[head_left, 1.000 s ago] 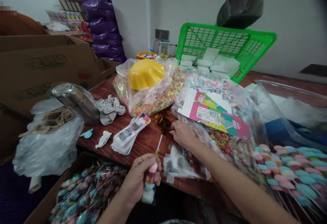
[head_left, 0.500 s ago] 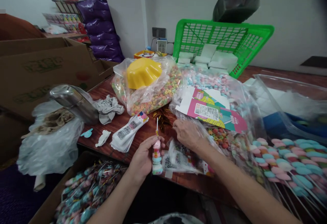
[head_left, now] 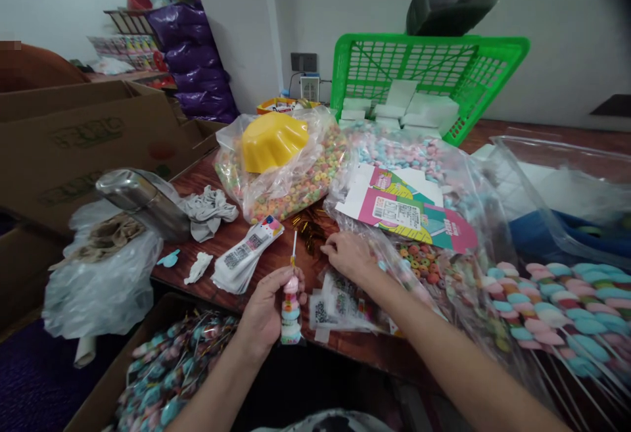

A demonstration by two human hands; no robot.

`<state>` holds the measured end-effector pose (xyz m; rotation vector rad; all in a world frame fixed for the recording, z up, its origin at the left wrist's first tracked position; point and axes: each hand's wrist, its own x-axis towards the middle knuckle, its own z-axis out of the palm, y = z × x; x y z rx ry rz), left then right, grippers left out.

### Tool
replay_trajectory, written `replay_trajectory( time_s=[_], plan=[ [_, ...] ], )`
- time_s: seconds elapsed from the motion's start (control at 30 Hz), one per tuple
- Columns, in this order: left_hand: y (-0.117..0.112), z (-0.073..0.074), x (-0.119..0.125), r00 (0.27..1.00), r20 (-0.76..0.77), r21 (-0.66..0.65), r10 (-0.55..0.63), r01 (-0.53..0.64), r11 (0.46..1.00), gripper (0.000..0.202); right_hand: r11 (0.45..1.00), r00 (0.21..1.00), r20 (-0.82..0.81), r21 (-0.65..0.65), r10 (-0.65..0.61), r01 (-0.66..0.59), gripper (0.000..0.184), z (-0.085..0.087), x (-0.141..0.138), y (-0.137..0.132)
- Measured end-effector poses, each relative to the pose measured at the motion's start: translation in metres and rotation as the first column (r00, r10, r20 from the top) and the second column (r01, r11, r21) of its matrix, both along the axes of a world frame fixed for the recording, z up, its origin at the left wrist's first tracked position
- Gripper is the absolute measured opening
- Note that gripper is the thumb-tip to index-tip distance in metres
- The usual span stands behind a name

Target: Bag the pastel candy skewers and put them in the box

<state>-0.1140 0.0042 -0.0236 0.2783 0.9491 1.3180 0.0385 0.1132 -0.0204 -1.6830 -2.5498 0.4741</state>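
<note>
- Take the candy stick (head_left: 290,319) as the centre of your clock, with 12 straight ahead. It is upright below the near table edge, in what looks like a clear sleeve, its white stick (head_left: 295,244) pointing to 12.
- Your left hand (head_left: 266,306) pinches it near the top between thumb and fingers.
- Your right hand (head_left: 349,254), between 1 and 2 o'clock, has its fingers curled beside the gold ties (head_left: 309,242) at 12 to 1; you can't tell from here whether they grip one.
- Done on this piece, as far as you can judge: the candy is threaded and sleeved. A gold glint shows at the neck, but whether a tie is fully fastened there is too small to tell.
- Done elsewhere: at 8 o'clock, a carton (head_left: 101,394) holds a big heap of candy sticks (head_left: 170,369), apparently wrapped, with gold bits among them.
- Left, by the look of it: many seemingly bare skewers (head_left: 586,336) at 3 o'clock, so the batch seems well short of finished.
- Supplies remain: a fanned stack of printed sleeves (head_left: 241,262) at 10 to 11 o'clock, and loose printed wrappers (head_left: 329,310) just beside you at 3.
</note>
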Motion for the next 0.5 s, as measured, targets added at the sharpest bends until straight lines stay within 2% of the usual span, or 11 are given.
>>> replay_trajectory(
  time_s=[0.1, 0.23, 0.3, 0.43, 0.5],
  plan=[
    [0.001, -0.003, 0.005, 1.000, 0.017, -0.015, -0.014, 0.014, 1.000, 0.012, 0.998, 0.999, 0.007, -0.050, -0.044, 0.044, 0.028, -0.003, -0.013, 0.005],
    [0.005, -0.005, 0.005, 1.000, 0.018, -0.009, -0.016, 0.016, 1.000, 0.015, 0.997, 0.997, -0.061, -0.065, -0.042, 0.038, 0.033, -0.003, -0.021, 0.012],
    [0.008, -0.005, 0.001, 1.000, 0.013, 0.005, 0.003, -0.003, 1.000, 0.016, 0.999, 0.991, -0.135, -0.040, -0.025, 0.020, 0.033, -0.004, -0.017, 0.017],
    [0.013, -0.001, -0.006, 1.000, -0.016, 0.032, 0.024, -0.024, 0.999, 0.016, 0.999, 0.948, -0.317, 0.035, 0.000, 0.012, 0.018, -0.006, 0.000, 0.027],
    [0.016, 0.001, -0.008, 0.999, -0.029, 0.048, 0.013, -0.012, 0.999, 0.016, 0.998, 0.915, -0.403, 0.056, 0.012, 0.012, 0.017, -0.007, 0.010, 0.030]
  ],
)
